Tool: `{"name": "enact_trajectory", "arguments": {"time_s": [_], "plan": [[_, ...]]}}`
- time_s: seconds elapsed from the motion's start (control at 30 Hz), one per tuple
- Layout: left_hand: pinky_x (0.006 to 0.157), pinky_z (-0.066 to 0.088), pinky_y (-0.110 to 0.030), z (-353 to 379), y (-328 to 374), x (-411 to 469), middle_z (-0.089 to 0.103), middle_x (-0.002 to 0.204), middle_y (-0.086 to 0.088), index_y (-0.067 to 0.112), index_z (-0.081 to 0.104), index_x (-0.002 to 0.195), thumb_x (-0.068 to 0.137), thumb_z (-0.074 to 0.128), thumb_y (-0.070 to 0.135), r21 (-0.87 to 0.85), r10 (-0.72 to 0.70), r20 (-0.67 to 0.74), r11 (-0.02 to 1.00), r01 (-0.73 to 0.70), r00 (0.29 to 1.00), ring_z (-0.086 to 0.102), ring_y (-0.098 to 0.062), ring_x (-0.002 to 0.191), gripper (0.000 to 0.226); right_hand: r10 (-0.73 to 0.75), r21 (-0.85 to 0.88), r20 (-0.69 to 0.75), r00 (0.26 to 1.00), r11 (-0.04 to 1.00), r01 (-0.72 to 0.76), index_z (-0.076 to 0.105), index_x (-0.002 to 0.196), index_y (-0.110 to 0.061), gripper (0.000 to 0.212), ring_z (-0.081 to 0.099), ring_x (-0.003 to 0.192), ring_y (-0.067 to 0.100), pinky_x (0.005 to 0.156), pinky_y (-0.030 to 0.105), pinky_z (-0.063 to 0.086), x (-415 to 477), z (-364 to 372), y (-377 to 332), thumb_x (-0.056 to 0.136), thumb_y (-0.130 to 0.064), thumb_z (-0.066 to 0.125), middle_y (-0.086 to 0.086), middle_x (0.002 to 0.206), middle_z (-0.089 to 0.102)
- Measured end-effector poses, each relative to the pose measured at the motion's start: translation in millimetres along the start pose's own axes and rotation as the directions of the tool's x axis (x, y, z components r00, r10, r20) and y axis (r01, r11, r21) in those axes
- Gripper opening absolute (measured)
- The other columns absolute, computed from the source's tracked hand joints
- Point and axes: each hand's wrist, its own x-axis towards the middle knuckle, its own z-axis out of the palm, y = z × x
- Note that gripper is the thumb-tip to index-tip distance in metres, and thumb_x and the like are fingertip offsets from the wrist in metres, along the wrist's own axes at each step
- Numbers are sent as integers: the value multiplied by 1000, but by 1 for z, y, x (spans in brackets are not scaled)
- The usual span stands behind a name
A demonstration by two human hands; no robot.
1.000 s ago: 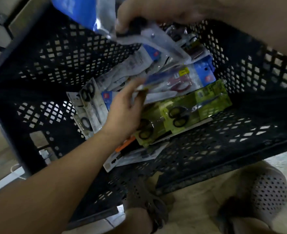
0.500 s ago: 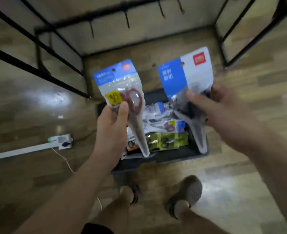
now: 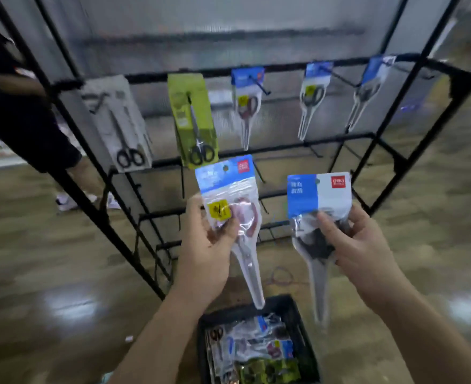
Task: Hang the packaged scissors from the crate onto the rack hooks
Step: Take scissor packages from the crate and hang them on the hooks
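Head view, left hand: the left hand (image 3: 206,253), centre frame, pinches a clear pouch with blue header card and red-handled scissors (image 3: 228,195) at its middle, thumb on front.
Right hand: the right hand (image 3: 361,250), centre right, pinches a blue-and-white-headed pouch of dark-handled scissors (image 3: 318,195) the same way.
Rack: the black wire rack (image 3: 256,72) fills the upper frame, and its lower hooks look bare.
Crate: the black plastic crate (image 3: 298,309), bottom centre, holds more packs.
Risk: neither hand is free to steady a header, so the small hang hole (image 3: 224,168) may miss its hook, or a slick pouch may slip and drop.

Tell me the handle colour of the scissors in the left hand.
Red, showing through the clear pack in the left hand; head view.
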Motion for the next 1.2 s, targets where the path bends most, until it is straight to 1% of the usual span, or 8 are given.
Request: {"name": "enact_trajectory", "arguments": {"time_s": [0.2, 0.3, 0.4, 0.6, 0.73, 0.8, 0.9, 1.2], "plan": [[71, 53, -14, -6, 38, -4, 76, 99, 20, 33, 45, 125, 99, 62, -1, 23, -18, 48, 1000, 17, 999, 72, 1, 86, 46, -36, 103, -31, 999, 994, 40, 66, 115, -14, 17, 72, 73, 13, 58, 22, 57, -6, -12, -44, 101, -9, 58, 3, 86, 76], [68, 53, -13, 8, 51, 1, 74, 96, 26, 27, 40, 136, 100, 59, -2, 9, 1, 40, 1000, -1, 999, 71, 4, 85, 50, -38, 102, 26, 999, 994, 35, 69, 114, -22, 16, 75, 86, 19, 69, 33, 60, 4, -23, -53, 102, -18, 60, 3, 96, 78], [68, 55, -16, 33, 62, 6, 76, 100, 19, 26, 40, 140, 105, 54, 6, 17, -2, 23, 1000, 2, 1000, 73, -2, 90, 43, -27, 112, 100, 995, 994, 15, 71, 111, -28, 17, 75, 92, 26, 69, 36, 60, 19, -41, -58, 104, -25, 56, 5, 102, 78], [63, 58, -22, 92, 74, 13, 77, 108, 1, 43, 48, 126, 106, 55, 16, 37, -66, -76, 997, 69, 995, 77, -19, 90, 34, -56, 85, 223, 973, 996, 38, 72, 105, -42, 22, 73, 104, 23, 90, 46, 56, 51, -98, -63, 105, -33, 52, -1, 110, 77], [58, 52, -17, 130, 76, 25, 76, 91, 6, 29, 56, 103, 104, 48, 2, 55, -86, -198, 994, 99, 976, 75, -9, 80, 28, -69, 86, 262, 963, 995, 48, 73, 105, -37, 20, 73, 102, 25, 87, 46, 58, 70, -128, -62, 104, -34, 54, 1, 108, 77], [66, 53, -23, 144, 74, 32, 73, 83, 7, 31, 53, 88, 104, 48, 6, 106, -72, -255, 989, 102, 964, 73, -10, 79, 31, -77, 81, 286, 955, 995, 56, 72, 109, -34, 19, 73, 102, 24, 86, 44, 58, 76, -134, -60, 104, -34, 54, 1, 108, 77], [79, 59, -40, 154, 70, 43, 73, 93, -2, 26, 50, 92, 108, 52, 24, 138, -52, -285, 986, 95, 957, 75, -18, 87, 16, -66, 119, 275, 959, 992, 35, 71, 112, -30, 19, 75, 94, 19, 72, 33, 58, 82, -140, -59, 104, -29, 53, -1, 103, 78], [66, 54, -29, 138, 63, 85, 67, 79, 8, 24, 47, 90, 106, 53, 36, 173, 74, -308, 985, -21, 949, 69, -9, 76, 20, -4, 77, 140, 990, 997, -7, 75, 96, -37, 24, 75, 88, 23, 66, 35, 56, 99, -125, -54, 104, -27, 55, 3, 97, 78]]}}
